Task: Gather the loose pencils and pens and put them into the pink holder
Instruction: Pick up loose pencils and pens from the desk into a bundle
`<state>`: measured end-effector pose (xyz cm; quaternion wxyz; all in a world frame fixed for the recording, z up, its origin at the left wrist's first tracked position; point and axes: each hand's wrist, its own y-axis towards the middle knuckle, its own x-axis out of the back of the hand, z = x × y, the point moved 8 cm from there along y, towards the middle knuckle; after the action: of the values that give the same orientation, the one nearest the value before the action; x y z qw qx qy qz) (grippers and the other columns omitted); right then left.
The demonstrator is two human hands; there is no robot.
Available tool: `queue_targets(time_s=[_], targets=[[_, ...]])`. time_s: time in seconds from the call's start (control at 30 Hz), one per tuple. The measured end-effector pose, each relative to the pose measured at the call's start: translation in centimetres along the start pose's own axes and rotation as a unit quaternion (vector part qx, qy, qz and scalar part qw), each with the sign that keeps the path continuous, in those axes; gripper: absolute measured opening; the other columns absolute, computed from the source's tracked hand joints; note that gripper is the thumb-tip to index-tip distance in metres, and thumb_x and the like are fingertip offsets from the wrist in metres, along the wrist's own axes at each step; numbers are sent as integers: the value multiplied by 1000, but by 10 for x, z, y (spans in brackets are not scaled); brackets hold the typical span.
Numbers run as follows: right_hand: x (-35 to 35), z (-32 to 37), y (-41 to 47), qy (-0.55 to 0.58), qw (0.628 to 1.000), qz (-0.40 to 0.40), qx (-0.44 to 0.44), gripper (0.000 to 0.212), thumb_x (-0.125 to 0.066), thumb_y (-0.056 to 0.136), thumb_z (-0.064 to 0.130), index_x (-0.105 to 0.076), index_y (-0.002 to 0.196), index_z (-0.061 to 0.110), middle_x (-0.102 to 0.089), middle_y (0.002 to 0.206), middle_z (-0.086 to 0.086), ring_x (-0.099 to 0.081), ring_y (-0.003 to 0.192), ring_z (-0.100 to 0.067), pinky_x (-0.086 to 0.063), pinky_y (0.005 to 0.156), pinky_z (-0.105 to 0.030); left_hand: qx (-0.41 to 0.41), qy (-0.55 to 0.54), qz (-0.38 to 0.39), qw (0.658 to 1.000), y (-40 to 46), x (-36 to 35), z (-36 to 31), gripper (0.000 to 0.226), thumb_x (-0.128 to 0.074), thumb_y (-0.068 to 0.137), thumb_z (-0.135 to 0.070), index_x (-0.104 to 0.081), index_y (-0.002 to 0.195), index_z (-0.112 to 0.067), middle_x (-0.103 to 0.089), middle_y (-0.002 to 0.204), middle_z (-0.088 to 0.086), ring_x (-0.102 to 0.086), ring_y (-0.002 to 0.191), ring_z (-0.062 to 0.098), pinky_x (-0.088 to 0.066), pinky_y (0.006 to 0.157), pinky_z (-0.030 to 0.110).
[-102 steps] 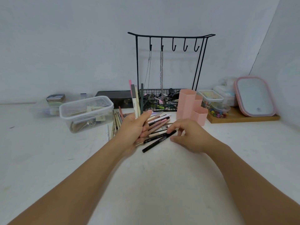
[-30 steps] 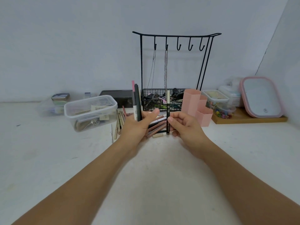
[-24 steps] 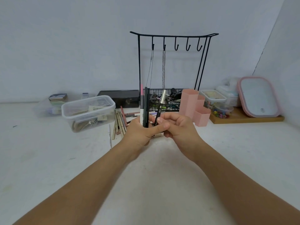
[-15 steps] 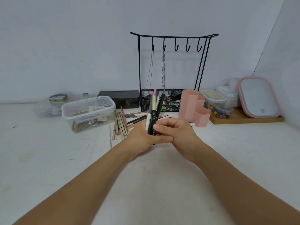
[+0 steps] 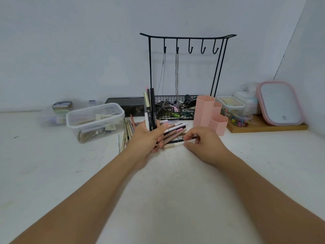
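Pens and pencils (image 5: 150,110), a bundle of four or so, stand nearly upright in my left hand (image 5: 146,138), its fingers (image 5: 161,128) curled round their lower ends; I cannot read the white lettering on the black barrels. My right hand (image 5: 204,144) pinches a dark pen (image 5: 189,138) lying crosswise on the loose pile (image 5: 174,132) on the surface (image 5: 167,191), just left of the pink holder (image 5: 209,114).

A pink holder (image 5: 204,110) is seen right of a black rack (image 5: 186,50). Black, white and pink pens (image 5: 150,110) are held upright. A clear tub (image 5: 95,118) is seen at left; far right, a pink-rimmed white lid (image 5: 281,103) on a tan board (image 5: 267,127). The table (image 5: 52,173) is white.
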<state>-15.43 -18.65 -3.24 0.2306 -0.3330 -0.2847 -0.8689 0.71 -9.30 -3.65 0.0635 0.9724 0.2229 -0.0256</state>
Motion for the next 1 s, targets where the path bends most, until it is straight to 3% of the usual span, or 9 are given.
queue_targets(time_s=[0.17,0.37,0.53,0.63,0.67,0.7,0.77,0.9,1.0], targets=[[-5,0,3,-58,998,36,16,17,-73,89,17,-65,89,31,-56,88,16,-48,68,2,-31,62,-11,16,-13,-27,999,-3,7,-2,30,-79,88,-32,-53,82,-16,-37,55,-3,-28,43,11,-26,36,18],[-8,1,5,-100,993,54,30,11,-69,92,17,-72,100,24,-52,90,13,-50,77,-2,-40,72,-23,56,-33,-43,997,0,11,2,47,-64,95,-50,-42,65,-23,-38,54,-2,-33,44,12,-25,36,20],[-5,3,4,-131,988,68,50,9,-69,93,22,-74,100,24,-59,102,5,-54,93,-14,-47,82,-32,44,-35,-23,998,-2,4,5,34,-68,93,-47,-61,92,-14,-45,57,-1,-40,48,12,-38,48,21],[-3,5,3,-30,997,56,51,11,-66,94,16,-72,95,26,-63,93,7,-52,79,-3,-40,70,-21,41,-43,-17,998,-3,-1,4,31,-68,94,-40,-59,97,-11,-33,56,-11,-34,41,8,-36,43,16],[-1,7,3,12,998,40,41,12,-65,95,16,-72,97,26,-64,90,9,-50,73,-2,-38,65,-15,43,-55,-15,997,-4,-2,3,31,-69,94,-39,-57,95,-10,-44,45,6,-33,38,5,-35,39,14],[3,9,4,54,998,20,30,12,-64,96,15,-72,98,24,-64,87,10,-48,68,-2,-37,61,-12,42,-56,-13,997,-4,-3,3,36,-71,91,-42,-57,94,-9,-34,93,-4,-32,37,5,-34,38,14],[12,12,6,137,990,-26,6,11,-62,98,15,-70,99,21,-60,80,11,-46,64,-3,-40,59,-11,29,-47,-4,998,-2,-3,3,54,-78,76,-57,-55,95,-11,-25,61,-11,-25,44,10,-27,40,17],[14,21,6,339,939,-46,-44,8,-56,101,8,-64,101,10,-63,75,-2,-56,58,-7,-49,55,-21,33,-29,25,999,-3,-10,5,45,-79,71,-55,-59,88,-18,-36,52,-8,-26,46,10,-21,42,22],[6,35,3,463,885,-6,-51,9,-54,101,5,-60,107,0,-69,72,-6,-60,59,-15,-52,56,-24,23,-19,61,998,-7,-19,7,30,-87,73,-32,-62,75,-15,-57,58,-3,-45,48,10,-35,42,19]])
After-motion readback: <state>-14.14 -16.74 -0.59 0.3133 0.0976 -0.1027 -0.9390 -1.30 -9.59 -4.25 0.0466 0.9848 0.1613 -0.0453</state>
